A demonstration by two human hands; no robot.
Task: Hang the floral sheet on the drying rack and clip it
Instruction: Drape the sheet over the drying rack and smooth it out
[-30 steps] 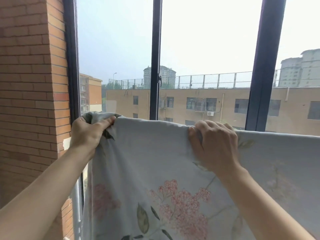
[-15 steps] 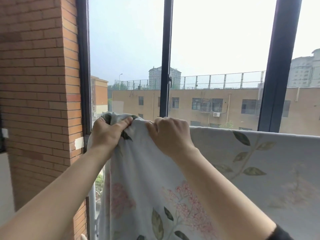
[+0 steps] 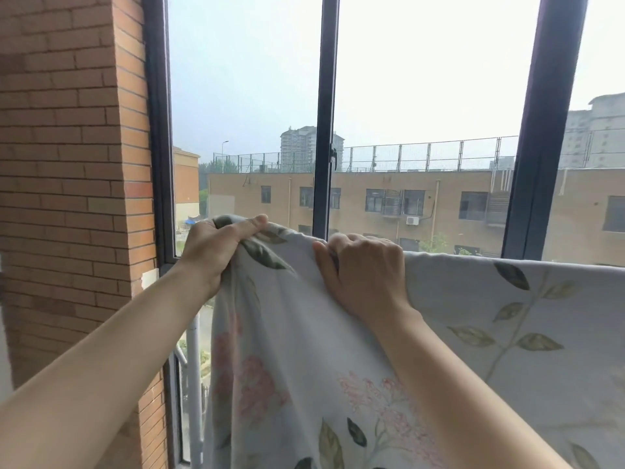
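Note:
The floral sheet [image 3: 473, 333], pale with pink blooms and green leaves, hangs in front of the window, its top edge running level to the right. My left hand [image 3: 213, 252] grips the sheet's bunched left corner, thumb on top. Close beside it, my right hand [image 3: 365, 272] holds the top edge with fingers curled over it. The rack's bar is hidden under the cloth. No clip shows.
A brick wall [image 3: 67, 198] stands at the left, next to dark window frames [image 3: 324, 130]. A pale metal post [image 3: 194, 384] rises below the left corner of the sheet. Buildings lie beyond the glass.
My right hand slid left along the top edge toward my left hand, then a little back right. The left hand kept its grip on the corner. The camera shifted slightly left.

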